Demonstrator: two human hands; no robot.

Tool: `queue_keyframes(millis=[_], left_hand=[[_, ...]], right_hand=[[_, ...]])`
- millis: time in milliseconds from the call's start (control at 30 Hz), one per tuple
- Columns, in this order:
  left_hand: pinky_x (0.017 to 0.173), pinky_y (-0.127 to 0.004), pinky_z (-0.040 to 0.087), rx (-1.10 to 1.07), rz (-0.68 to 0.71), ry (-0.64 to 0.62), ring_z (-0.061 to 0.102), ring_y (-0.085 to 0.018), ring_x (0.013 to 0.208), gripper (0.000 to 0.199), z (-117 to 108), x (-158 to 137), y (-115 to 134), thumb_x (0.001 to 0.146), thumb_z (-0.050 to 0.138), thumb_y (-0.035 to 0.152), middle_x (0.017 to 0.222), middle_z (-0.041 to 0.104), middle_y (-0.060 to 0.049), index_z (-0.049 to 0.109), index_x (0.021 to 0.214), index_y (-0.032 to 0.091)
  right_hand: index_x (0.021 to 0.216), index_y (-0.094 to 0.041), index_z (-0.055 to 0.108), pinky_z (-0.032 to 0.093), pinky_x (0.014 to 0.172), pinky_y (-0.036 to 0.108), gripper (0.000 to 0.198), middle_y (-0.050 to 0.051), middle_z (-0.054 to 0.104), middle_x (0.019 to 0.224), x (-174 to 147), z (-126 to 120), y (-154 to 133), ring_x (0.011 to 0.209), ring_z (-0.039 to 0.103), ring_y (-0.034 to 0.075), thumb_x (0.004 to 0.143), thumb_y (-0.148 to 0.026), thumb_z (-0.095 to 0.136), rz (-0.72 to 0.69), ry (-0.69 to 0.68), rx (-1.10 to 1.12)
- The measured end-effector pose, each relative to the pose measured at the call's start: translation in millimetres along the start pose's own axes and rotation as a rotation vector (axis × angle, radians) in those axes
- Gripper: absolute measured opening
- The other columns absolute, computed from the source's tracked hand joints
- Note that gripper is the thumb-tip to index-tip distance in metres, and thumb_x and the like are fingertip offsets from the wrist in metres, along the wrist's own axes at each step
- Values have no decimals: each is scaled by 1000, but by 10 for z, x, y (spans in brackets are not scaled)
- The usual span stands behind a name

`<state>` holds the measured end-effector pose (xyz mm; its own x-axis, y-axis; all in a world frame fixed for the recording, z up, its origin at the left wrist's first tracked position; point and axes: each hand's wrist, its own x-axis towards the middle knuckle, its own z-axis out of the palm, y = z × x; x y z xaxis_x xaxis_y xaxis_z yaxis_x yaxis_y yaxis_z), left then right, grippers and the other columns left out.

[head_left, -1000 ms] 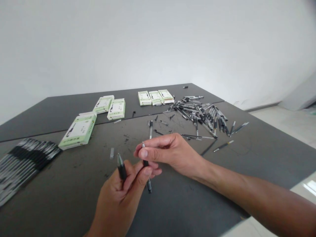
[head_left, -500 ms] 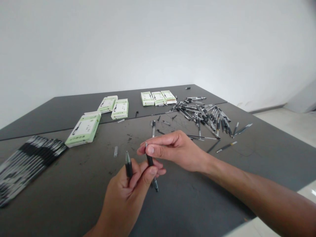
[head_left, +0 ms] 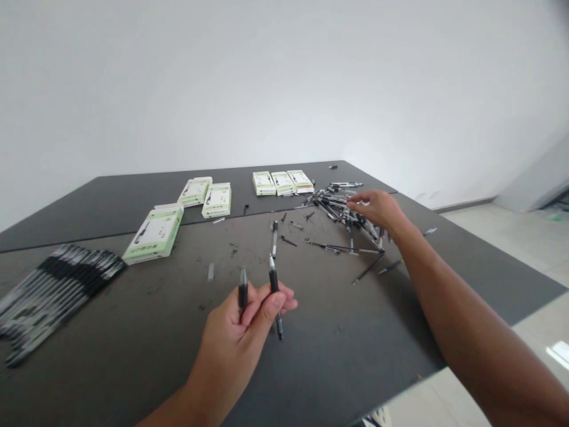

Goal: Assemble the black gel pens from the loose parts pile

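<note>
My left hand (head_left: pixel 249 332) is closed around two pens above the dark table. One pen (head_left: pixel 274 290), with a black grip and clear barrel, sits between thumb and fingers with its tip up. The other pen (head_left: pixel 243 290) stands near the base of the index finger, its lower part hidden by the hand. Over the heap of loose pens (head_left: pixel 331 204) at the right, my right hand (head_left: pixel 377 207) hangs with fingers stretched out and nothing visible in them. The hand and forearm hide part of the heap.
Rows of pens (head_left: pixel 57 290) lie side by side at the left. Green and white boxes (head_left: pixel 154 234) stand behind them, with more boxes (head_left: pixel 283 182) farther back. A single pen (head_left: pixel 274 237), small black parts and a clear piece (head_left: pixel 210 272) are scattered mid-table. A white wall rises behind.
My right hand has left the tip of the pen in my left hand and moved right and away, over the pen heap. The left hand keeps both pens, nearly in place.
</note>
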<state>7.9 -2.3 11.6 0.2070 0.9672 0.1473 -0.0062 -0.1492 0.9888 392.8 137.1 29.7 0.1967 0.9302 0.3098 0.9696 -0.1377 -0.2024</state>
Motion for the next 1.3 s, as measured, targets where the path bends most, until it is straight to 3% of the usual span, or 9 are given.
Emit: queue_keyframes(millis=[167,400,700,900,1100,1300], left_hand=[[83,-33,69,-13,-15,-52,85,-25,89,44,-19,-8,-66,97,70,32,98,85,-8,36,71,26],[87,-33,67,8,5,-130,85,-24,93,21,-24,-44,-125,103,67,33,104,85,-7,60,87,22],[86,-27,65,-5,20,-191,84,-19,92,11,-4,-56,-114,107,65,30,105,84,-4,70,102,21],[87,-26,64,16,11,-200,84,-18,92,14,-11,-70,-132,107,66,32,105,83,-3,70,99,21],[87,-29,65,4,5,-216,84,-20,92,15,-7,-79,-130,106,66,32,104,84,-5,71,101,20],[85,-27,64,48,-2,-222,84,-20,90,16,-1,-74,-79,105,66,33,103,85,-6,73,104,19]], right_hand=[[109,-37,88,49,79,41,39,7,82,110,26,182,267,101,72,33,89,-60,65,-39,-119,-86],[117,-38,86,43,72,35,53,8,80,107,65,182,279,96,69,28,91,-73,55,-141,-189,-118],[123,-38,83,42,73,35,44,5,81,106,70,216,173,99,70,29,89,-55,61,-167,-202,-158],[129,-37,81,41,73,36,47,3,81,105,70,231,118,98,71,29,87,-44,59,-137,-205,-170],[128,-38,81,42,74,37,48,1,81,96,75,255,80,95,71,28,86,-42,59,-98,-217,-180],[124,-38,83,44,79,39,44,3,82,102,84,249,79,99,71,30,86,-45,60,-80,-212,-194]])
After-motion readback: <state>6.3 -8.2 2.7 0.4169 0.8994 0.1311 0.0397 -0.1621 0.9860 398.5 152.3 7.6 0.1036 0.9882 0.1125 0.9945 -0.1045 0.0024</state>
